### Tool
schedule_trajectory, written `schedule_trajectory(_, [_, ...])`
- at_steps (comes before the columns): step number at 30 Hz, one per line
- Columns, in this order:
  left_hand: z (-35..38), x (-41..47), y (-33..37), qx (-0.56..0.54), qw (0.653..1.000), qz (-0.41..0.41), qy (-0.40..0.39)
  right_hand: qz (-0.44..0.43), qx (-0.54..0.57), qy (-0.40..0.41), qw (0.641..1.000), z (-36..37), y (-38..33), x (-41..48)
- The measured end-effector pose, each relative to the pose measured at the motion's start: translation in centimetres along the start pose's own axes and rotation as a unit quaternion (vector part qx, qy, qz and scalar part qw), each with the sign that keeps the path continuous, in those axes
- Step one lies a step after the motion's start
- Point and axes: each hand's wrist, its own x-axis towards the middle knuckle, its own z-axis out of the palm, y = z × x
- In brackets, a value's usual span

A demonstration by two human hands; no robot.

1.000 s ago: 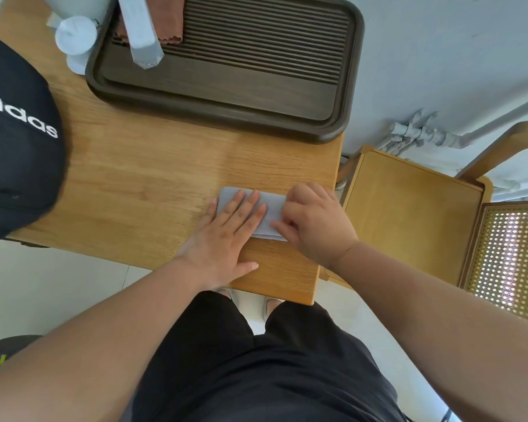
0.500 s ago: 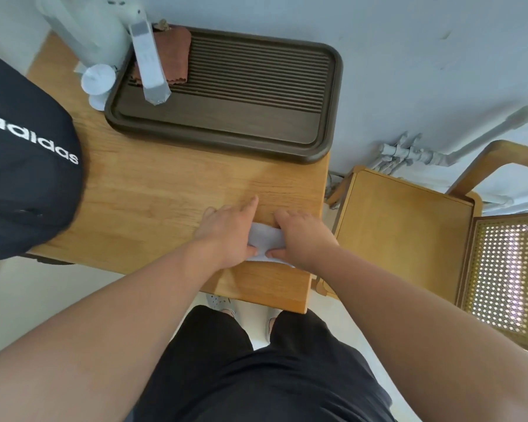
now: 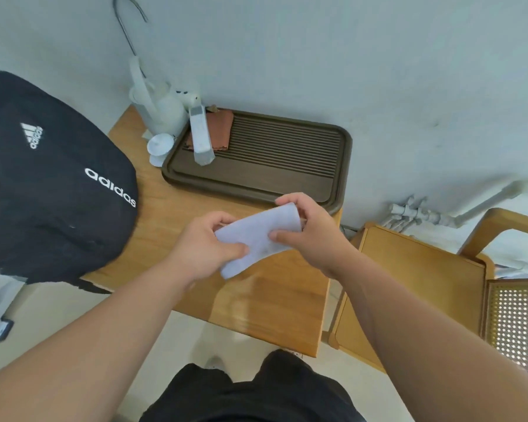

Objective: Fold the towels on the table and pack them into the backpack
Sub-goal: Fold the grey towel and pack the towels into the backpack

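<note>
Black backpack (image 3: pixel 52 184) sits far left on the table's (image 3: pixel 281 306) left end, partly overhanging. White kettle (image 3: pixel 162 111) stands at the back edge. Centre: L hand (image 3: pixel 205 248) grips the lower-left end of a folded pale towel (image 3: pixel 256 236), thumb on top, fingers curled under. Towel is off the tabletop, tilted up to the right, held btwn both hands. R hand (image 3: pixel 314 236) pinches its upper-right end, fingers curled over the top edge. Behind: dark slatted tray (image 3: pixel 287 175) w/ a brown cloth (image 3: pixel 221 129) at its left end. Wooden chair (image 3: pixel 415 287) at right.

backpack (image 3: pixel 52 193): cut by left edge | towel (image 3: pixel 253 233): both ends covered
</note>
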Motion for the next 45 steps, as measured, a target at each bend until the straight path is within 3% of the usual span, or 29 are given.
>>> schedule_trajectory(6, [-6.9,-0.9,1.6,-0.148,0.982,0.065,0.099,-0.051,0.071,0.06,0.994,3.6,-6.5,2.1])
schedule_trajectory(15, [-21.7,-0.4,-0.2,0.004,0.961,0.237,0.14,-0.116,0.014,0.173,0.978,16.3,-15.2,4.9])
schedule_trajectory(21, [-32.0,0.1,-0.7,-0.021,0.936,0.31,0.165,-0.126,0.007,0.232,0.965,24.6,-22.5,6.1])
schedule_trajectory(31, [-41.9,3.1,-2.1,-0.145,0.934,0.291,0.15,-0.179,0.033,0.231,0.956,30.7,-29.3,9.6])
schedule_trajectory(39, [-47.1,6.2,-5.9,-0.163,0.947,0.225,0.162,-0.245,-0.065,0.15,0.956,35.4,-31.0,14.5])
schedule_trajectory(45, [-50.5,10.2,-9.7,-0.17,0.965,0.177,0.095,-0.231,-0.184,0.094,0.951,38.8,-31.9,16.8])
